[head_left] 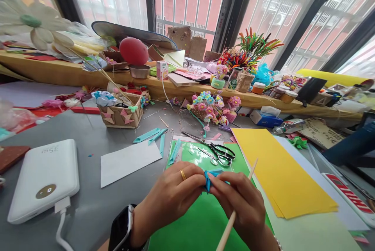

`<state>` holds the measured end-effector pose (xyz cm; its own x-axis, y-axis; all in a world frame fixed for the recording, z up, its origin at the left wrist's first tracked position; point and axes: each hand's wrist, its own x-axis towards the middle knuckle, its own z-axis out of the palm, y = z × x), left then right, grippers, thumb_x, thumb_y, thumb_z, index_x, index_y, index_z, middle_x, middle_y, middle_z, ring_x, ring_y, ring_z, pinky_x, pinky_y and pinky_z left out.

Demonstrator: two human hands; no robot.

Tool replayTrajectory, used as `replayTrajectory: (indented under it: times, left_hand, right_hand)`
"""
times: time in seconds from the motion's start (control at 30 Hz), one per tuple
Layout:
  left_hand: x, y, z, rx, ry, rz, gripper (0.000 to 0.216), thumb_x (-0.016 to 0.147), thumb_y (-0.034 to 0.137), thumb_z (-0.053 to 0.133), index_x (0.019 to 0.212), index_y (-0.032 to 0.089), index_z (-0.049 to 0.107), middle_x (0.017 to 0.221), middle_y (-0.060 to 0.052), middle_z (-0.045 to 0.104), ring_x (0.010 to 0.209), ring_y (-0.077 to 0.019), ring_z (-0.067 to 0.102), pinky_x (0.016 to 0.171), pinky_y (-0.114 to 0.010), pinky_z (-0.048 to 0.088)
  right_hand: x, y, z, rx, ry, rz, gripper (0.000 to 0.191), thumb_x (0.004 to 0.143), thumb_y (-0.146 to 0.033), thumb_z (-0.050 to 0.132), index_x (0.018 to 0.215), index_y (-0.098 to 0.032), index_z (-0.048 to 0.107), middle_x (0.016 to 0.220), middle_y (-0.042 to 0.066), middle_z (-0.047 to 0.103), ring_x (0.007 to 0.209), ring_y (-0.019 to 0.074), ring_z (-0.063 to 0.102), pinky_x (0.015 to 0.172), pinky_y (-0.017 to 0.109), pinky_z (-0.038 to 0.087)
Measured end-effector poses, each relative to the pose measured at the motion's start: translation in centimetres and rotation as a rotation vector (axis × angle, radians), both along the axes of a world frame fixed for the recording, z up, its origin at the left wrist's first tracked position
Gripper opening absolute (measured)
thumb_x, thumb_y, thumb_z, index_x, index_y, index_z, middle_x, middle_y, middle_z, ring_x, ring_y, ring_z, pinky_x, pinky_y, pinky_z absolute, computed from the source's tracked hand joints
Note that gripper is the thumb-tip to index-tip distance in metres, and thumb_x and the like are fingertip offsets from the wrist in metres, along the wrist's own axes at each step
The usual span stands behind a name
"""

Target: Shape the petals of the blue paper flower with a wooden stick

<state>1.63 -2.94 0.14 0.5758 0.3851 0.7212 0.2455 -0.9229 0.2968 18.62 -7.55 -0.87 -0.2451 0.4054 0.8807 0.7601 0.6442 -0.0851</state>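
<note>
Between my two hands is a small piece of folded blue paper point(208, 181), partly hidden by the fingers. My left hand point(178, 186), with a ring on one finger, pinches its left side. Thumb and fingertips of my right hand point(241, 194) press on its right side. A thin wooden stick point(230, 225) slants through my right hand, its tip poking out above the knuckles. Beneath both hands lies a green sheet point(181, 219). Just beyond them rest black-handled scissors point(224, 153) and a smaller silver pair point(211, 158).
Folded blue paper strips point(149, 135) and a white sheet point(130, 164) lie left of the green sheet. A power bank point(45, 180) with a cable stands farther left. Yellow paper point(281, 173) covers the right side. A cardboard box point(121, 114) and crocheted flowers point(209, 106) stand behind.
</note>
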Motion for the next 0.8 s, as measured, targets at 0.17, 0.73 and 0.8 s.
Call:
replayTrajectory:
  times: [0.17,0.73,0.8]
  left_hand:
    - [0.0,0.0,-0.1,0.042,0.005,-0.002,0.011,0.082,0.007,0.046,0.083,0.017,0.052,0.079,-0.004,0.065,0.074,-0.0150,0.058,0.068,-0.026,0.046]
    - [-0.6,0.3,0.7,-0.665,0.135,-0.155,0.009,0.076,0.020,0.061,0.074,0.016,0.053,0.071,0.002,0.060,0.065,-0.0103,0.053,0.060,-0.019,0.041]
    - [-0.5,0.4,0.8,-0.734,0.108,-0.178,0.011,0.076,0.023,0.062,0.072,0.016,0.054,0.068,0.002,0.059,0.063,-0.0100,0.053,0.058,-0.019,0.040]
  right_hand:
    - [-0.1,0.0,-0.1,0.006,0.001,-0.026,0.015,0.080,-0.011,0.059,0.094,-0.012,0.064,0.074,0.006,0.060,0.062,0.0137,0.057,0.052,0.024,0.046]
    - [1.0,0.6,0.9,-0.649,0.056,0.276,0.010,0.082,-0.024,0.051,0.074,-0.019,0.052,0.070,0.002,0.055,0.065,0.0145,0.051,0.056,0.025,0.041]
    - [0.9,0.5,0.9,-0.723,0.109,0.300,0.008,0.082,-0.024,0.052,0.076,-0.019,0.051,0.072,0.001,0.055,0.065,0.0135,0.050,0.056,0.024,0.040]
